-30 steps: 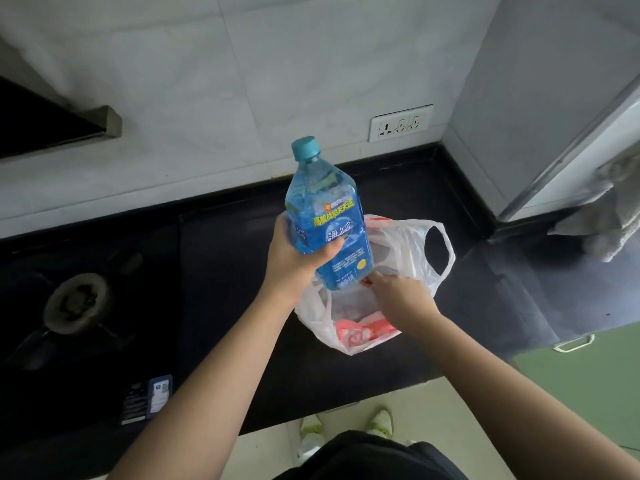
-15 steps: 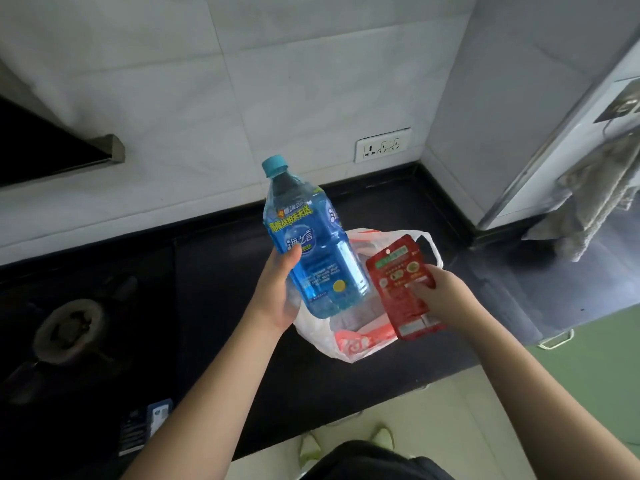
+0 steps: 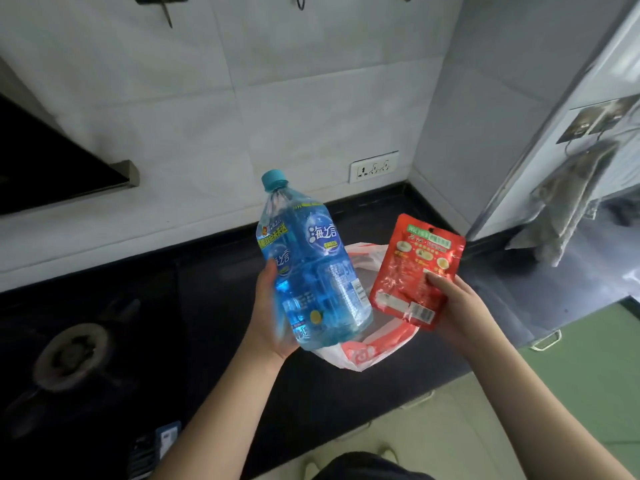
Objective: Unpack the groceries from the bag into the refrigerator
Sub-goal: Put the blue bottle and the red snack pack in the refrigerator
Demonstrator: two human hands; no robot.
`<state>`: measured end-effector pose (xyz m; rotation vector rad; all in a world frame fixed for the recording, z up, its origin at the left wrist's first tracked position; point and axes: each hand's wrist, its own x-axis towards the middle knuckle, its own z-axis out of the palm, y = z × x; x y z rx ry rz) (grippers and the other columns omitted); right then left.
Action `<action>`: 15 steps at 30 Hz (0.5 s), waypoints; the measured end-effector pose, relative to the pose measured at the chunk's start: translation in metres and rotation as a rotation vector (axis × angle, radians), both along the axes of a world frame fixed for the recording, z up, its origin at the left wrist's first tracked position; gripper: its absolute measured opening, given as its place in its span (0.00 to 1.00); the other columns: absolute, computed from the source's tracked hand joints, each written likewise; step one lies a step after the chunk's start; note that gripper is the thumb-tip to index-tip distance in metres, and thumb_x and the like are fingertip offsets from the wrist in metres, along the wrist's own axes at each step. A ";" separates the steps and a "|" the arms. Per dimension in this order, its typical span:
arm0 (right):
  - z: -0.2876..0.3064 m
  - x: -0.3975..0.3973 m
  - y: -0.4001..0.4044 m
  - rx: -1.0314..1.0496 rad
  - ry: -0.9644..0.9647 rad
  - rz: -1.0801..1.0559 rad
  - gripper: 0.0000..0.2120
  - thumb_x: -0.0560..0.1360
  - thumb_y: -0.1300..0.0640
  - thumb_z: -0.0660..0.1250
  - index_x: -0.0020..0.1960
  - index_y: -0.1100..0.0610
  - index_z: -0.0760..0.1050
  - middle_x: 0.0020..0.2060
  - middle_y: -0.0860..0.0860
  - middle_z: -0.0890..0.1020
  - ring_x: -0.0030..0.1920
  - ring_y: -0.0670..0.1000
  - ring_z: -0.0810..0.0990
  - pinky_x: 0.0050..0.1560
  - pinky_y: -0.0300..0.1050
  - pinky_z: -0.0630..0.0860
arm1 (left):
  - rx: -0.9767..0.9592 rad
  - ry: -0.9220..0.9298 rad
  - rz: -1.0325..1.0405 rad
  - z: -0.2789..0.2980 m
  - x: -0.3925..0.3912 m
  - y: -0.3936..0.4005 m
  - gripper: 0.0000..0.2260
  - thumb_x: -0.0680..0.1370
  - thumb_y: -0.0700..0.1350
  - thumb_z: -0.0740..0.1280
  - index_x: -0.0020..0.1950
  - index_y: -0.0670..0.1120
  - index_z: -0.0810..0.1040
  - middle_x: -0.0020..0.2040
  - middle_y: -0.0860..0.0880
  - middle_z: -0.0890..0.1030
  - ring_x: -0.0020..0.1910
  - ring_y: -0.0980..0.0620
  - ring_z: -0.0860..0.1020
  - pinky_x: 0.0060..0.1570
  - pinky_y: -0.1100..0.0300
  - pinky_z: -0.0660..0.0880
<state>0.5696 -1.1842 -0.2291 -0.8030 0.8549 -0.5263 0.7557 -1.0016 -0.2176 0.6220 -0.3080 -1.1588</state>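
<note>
Right hand [image 3: 457, 306] lifted red packet [image 3: 415, 268] higher | left hand [image 3: 273, 317] keeps bottle [image 3: 311, 268]

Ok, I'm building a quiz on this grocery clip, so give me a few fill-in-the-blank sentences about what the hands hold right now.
1. The left hand holds a blue ____ with a teal cap.
2. The right hand holds a flat ____ pouch.
3. Behind both items, the white plastic ____ sits on the dark counter.
4. On the tiled wall behind the counter is a white ____.

Missing words: bottle; red; bag; socket
</note>
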 end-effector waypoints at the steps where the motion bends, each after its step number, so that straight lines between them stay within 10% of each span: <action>1: 0.002 0.001 0.003 0.011 -0.023 -0.028 0.17 0.78 0.58 0.64 0.66 0.60 0.71 0.57 0.59 0.82 0.55 0.61 0.82 0.53 0.63 0.78 | -0.010 -0.011 -0.003 0.002 0.001 0.003 0.28 0.77 0.63 0.61 0.70 0.46 0.72 0.62 0.43 0.78 0.61 0.43 0.77 0.62 0.43 0.72; 6: 0.019 0.004 0.021 -0.032 -0.041 -0.069 0.14 0.77 0.55 0.65 0.62 0.57 0.73 0.55 0.56 0.83 0.53 0.59 0.83 0.51 0.61 0.79 | 0.015 0.038 0.023 0.008 0.001 0.015 0.28 0.79 0.64 0.51 0.62 0.48 0.80 0.56 0.45 0.82 0.56 0.46 0.81 0.52 0.47 0.78; 15: 0.038 0.002 0.043 -0.157 0.018 0.050 0.14 0.76 0.53 0.67 0.62 0.53 0.73 0.54 0.53 0.84 0.53 0.58 0.84 0.53 0.62 0.78 | 0.002 -0.129 0.083 0.013 -0.001 0.052 0.30 0.60 0.61 0.81 0.57 0.48 0.84 0.54 0.45 0.84 0.54 0.45 0.82 0.51 0.48 0.80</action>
